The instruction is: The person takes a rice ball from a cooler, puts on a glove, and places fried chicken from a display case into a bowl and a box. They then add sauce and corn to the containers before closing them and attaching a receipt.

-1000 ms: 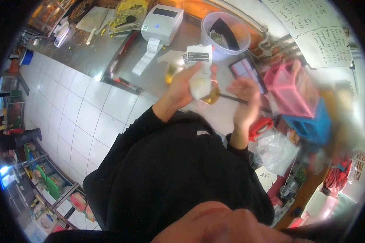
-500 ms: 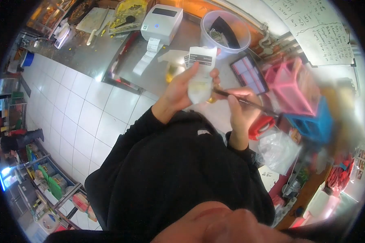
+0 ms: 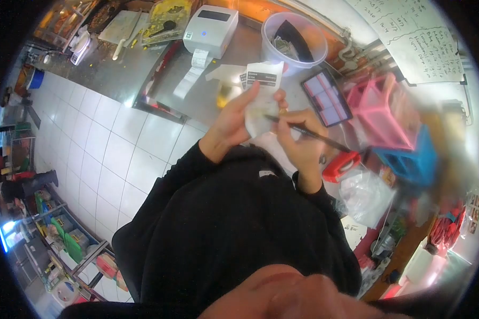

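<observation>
A printed paper slip with dark header bands is gripped by my left hand, the thumb lying across its front and fingertips curling round the far edge. My right hand is closed around a dark pen. The pen's tip reaches over the lower part of the slip. Behind the slip, a whitish sheet and something yellow show in part.
A label printer with a paper strip hanging out stands beyond my hands. Near it are a plastic bucket, a tablet, a pink basket and a blue basket. A clear plastic bag lies at the right.
My right hand has moved left with the pen, bringing its tip from beside the slip's edge to over its lower part. The left hand has stayed nearly still.
</observation>
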Motion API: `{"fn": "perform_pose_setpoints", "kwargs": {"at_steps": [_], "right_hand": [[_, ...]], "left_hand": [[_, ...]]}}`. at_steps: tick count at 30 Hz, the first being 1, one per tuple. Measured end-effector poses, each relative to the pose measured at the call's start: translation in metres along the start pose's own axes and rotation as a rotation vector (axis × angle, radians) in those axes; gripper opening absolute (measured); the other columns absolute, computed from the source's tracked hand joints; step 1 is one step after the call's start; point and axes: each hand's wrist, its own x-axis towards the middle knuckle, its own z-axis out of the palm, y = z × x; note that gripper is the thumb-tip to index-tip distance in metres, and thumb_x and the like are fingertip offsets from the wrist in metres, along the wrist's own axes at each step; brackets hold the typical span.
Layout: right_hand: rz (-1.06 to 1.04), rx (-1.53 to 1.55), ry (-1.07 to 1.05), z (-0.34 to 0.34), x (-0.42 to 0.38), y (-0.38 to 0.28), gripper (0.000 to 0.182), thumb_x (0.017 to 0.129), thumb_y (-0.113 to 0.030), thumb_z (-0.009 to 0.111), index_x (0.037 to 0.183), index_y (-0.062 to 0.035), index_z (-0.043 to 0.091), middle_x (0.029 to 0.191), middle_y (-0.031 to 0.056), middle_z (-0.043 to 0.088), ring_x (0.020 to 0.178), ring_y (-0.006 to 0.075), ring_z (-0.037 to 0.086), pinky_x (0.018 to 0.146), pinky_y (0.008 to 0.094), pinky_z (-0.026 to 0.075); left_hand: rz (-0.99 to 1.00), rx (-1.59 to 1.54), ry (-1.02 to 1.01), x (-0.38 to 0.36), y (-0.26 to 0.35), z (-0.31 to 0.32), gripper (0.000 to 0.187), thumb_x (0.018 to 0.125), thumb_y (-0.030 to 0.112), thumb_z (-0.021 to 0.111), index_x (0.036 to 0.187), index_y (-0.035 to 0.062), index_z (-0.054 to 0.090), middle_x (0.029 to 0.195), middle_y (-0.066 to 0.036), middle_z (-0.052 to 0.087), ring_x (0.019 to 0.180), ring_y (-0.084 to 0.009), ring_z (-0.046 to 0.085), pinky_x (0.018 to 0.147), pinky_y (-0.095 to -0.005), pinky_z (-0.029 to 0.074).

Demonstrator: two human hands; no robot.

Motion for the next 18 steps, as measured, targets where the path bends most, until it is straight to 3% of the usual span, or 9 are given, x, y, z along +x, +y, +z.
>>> {"fn": "perform_pose_setpoints", "kwargs": {"at_steps": [6,8,12,14,17,18], "right_hand": [[-0.029,0.019,-0.104,-0.007,-0.009,0.009,0.01,0.07,0.001,0.068,0.077,0.0003,0.062,0.076,0.0092,0.066,0.068,0.0124,0.063,0.071,0.0257,0.05],[-0.011,0.011,-0.079,-0.007,-0.012,0.012,0.009,0.07,0.001,0.068,0.077,0.0,0.062,0.075,0.0087,0.066,0.068,0.0124,0.063,0.07,0.0258,0.05],[0.016,0.02,-0.073,-0.005,-0.012,0.008,0.008,0.07,0.001,0.068,0.075,-0.0007,0.062,0.073,0.0067,0.065,0.068,0.0125,0.064,0.07,0.0258,0.05],[0.005,-0.004,-0.095,-0.004,-0.014,0.008,0.008,0.07,0.001,0.068,0.076,-0.0008,0.062,0.073,0.0064,0.065,0.068,0.0123,0.064,0.07,0.0257,0.05],[0.038,-0.029,-0.07,-0.01,-0.01,0.009,0.006,0.07,0.001,0.067,0.073,-0.0009,0.062,0.072,0.0076,0.065,0.068,0.0124,0.064,0.069,0.0252,0.05],[-0.055,-0.039,-0.053,-0.013,-0.009,0.01,0.008,0.072,0.0,0.067,0.078,-0.001,0.061,0.073,0.0083,0.065,0.067,0.0131,0.063,0.068,0.0253,0.05]], "left_hand": [[0.005,-0.032,-0.048,0.001,0.0,-0.002,0.061,0.098,0.038,0.036,0.146,0.0082,0.013,0.1,-0.007,0.045,0.105,-0.0217,0.048,0.092,-0.0365,0.044],[-0.031,-0.04,-0.033,0.0,-0.002,-0.006,0.052,0.099,0.04,0.033,0.143,0.0153,0.022,0.105,-0.006,0.048,0.103,-0.0224,0.055,0.074,-0.0382,0.051],[-0.025,-0.062,-0.066,0.001,-0.006,-0.006,0.052,0.098,0.041,0.034,0.142,0.0136,0.023,0.105,-0.006,0.049,0.103,-0.0223,0.055,0.077,-0.0389,0.051],[-0.02,-0.034,0.045,0.001,-0.01,-0.013,0.054,0.098,0.04,0.035,0.142,0.0097,0.024,0.108,-0.006,0.05,0.104,-0.0216,0.055,0.083,-0.0386,0.05],[-0.005,-0.004,0.048,0.001,-0.01,-0.011,0.052,0.098,0.038,0.036,0.138,0.0055,0.029,0.114,-0.007,0.051,0.106,-0.0205,0.054,0.089,-0.0361,0.048],[-0.008,-0.005,0.05,0.001,-0.01,-0.011,0.052,0.098,0.038,0.036,0.138,0.0055,0.029,0.114,-0.007,0.051,0.106,-0.0205,0.054,0.089,-0.0361,0.048]]}}
